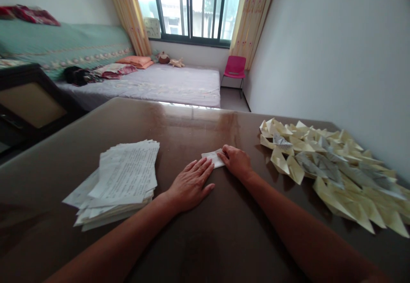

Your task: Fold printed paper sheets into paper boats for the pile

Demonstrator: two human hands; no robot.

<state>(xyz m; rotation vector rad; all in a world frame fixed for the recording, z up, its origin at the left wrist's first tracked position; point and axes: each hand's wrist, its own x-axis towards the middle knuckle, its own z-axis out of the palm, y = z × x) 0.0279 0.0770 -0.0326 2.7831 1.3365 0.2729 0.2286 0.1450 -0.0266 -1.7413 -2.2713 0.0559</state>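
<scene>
A small folded piece of white paper [214, 158] lies on the brown tabletop between my hands. My left hand [191, 185] is flat, palm down, its fingers stretched out and the fingertips resting on the paper's near left part. At the paper's right end, my right hand [237, 161] has its fingers curled in and pressed on the edge; part of that edge is hidden under them. To the left stands a loose stack of printed sheets [124, 174]. Folded paper boats [315, 165], mostly cream with some grey printed ones, cover the right side of the table.
The glossy brown table [192, 133] reaches toward a bed [179, 84] below a window. A pink chair [235, 67] stands by the right wall, and a dark cabinet [32, 103] is at the left. Stuffed toys and folded bedding lie on the bed.
</scene>
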